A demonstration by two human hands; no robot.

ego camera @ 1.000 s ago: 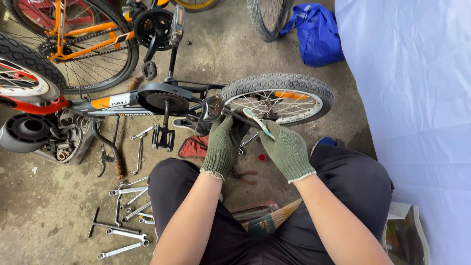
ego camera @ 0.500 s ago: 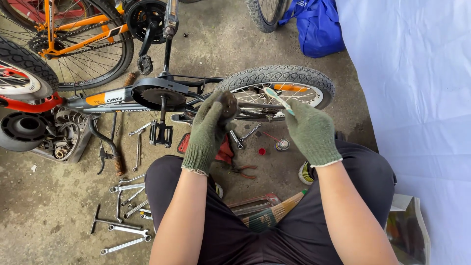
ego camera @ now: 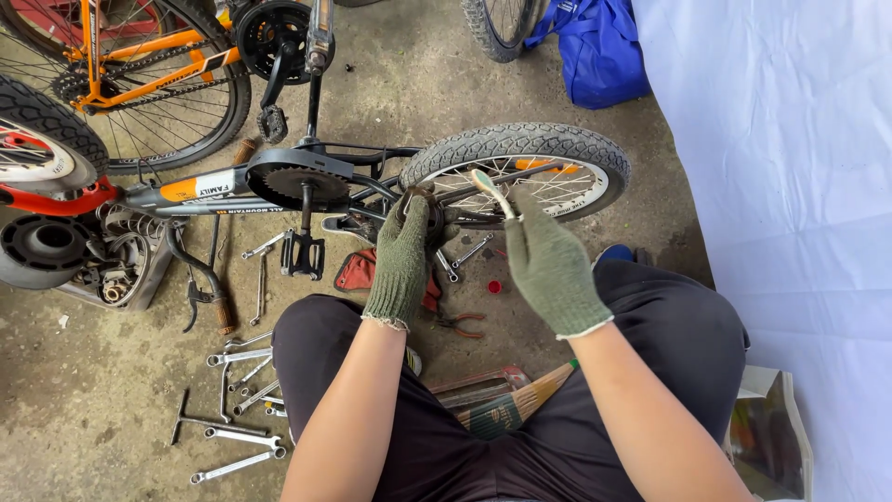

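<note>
Down at the bottom, right by the knees, a broom-like brush with a green and red handle lies on the floor. At the bottom right corner sits a small box with pale sides and colourful things inside; what they are is too small to tell.

A bit further out, shiny wrenches lie scattered on the grey floor to the left. Small red-handled pliers and a tiny red cap lie between the two arms.

The left hand wears a green knit glove. Its fingers are curled shut around a dark round part at the middle of the little bike's back wheel. The right hand also wears a green glove. It is lifted up off the wheel, and its fingers pinch a thin, pale stick-like tool that points up and to the left, over the spokes. The two hands are apart, with the wheel hub between them.

The small bike lies on its side. Its frame has an orange and white sticker with letters, left of the black chain guard.

Further back stands an orange bike. At the far top right, a blue bag rests against a big white sheet.
</note>
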